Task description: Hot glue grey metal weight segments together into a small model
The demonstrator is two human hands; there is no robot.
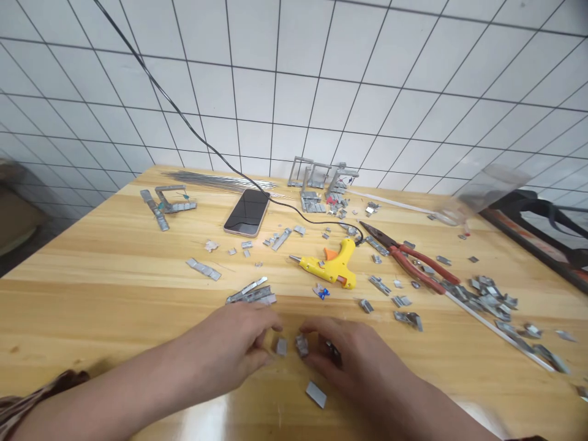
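Left hand: the left hand is low over the counter, thumb and forefinger parted beside a small grey block; whether they touch it cannot be told.
Right hand: the right hand has a small folded grey piece between thumb and forefinger; a darker piece shows under its curled fingers.
Between the hands: the block and the folded piece sit side by side with a narrow gap, near the counter's front edge.
Nearer the front: a flat grey plate lies alone on the wood.
Beyond the left hand: a stack of grey strips.
Middle: a yellow glue gun lies on its side, nozzle to the left; a blue bit lies just in front.
Right side: red-handled pliers lie with jaws partly visible, near a heap of metal pieces.
Back: a phone, dark screen up, thin rods behind it, and small grey frames standing by the tiled wall.
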